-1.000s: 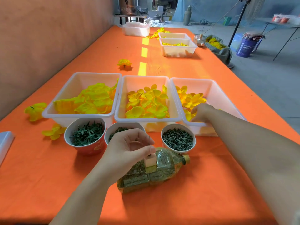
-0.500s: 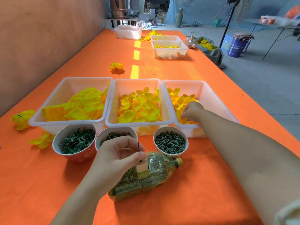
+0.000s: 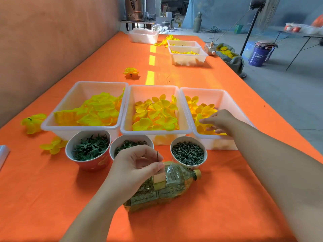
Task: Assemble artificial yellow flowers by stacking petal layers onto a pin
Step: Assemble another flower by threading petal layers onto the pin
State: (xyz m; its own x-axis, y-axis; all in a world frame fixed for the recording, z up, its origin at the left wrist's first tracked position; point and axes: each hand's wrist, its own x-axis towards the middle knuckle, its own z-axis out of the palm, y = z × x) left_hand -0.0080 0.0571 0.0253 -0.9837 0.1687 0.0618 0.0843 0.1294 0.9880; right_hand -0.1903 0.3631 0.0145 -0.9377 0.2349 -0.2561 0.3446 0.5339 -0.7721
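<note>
My left hand (image 3: 136,168) pinches a thin dark pin (image 3: 157,155) upright between thumb and forefinger, just above a pale foam block (image 3: 158,179) fixed on a plastic bottle (image 3: 171,186) lying on its side. My right hand (image 3: 219,121) reaches into the right white tray (image 3: 209,90), fingers spread over small yellow petals (image 3: 201,109); nothing shows in its grasp. The middle tray (image 3: 153,86) holds medium petals (image 3: 153,114), and the left tray (image 3: 83,84) holds large petals (image 3: 94,110).
Three bowls stand in front of the trays: green star calyxes (image 3: 88,147), green rings (image 3: 129,143), dark pegs (image 3: 187,152). Loose flowers (image 3: 33,122) lie at the left, one finished flower (image 3: 131,72) behind. More trays (image 3: 187,55) stand far back. A wall runs along the left.
My right hand has gone from curled to spread fingers inside the right tray. My left hand still holds the pin over the bottle. The view has shifted slightly.
</note>
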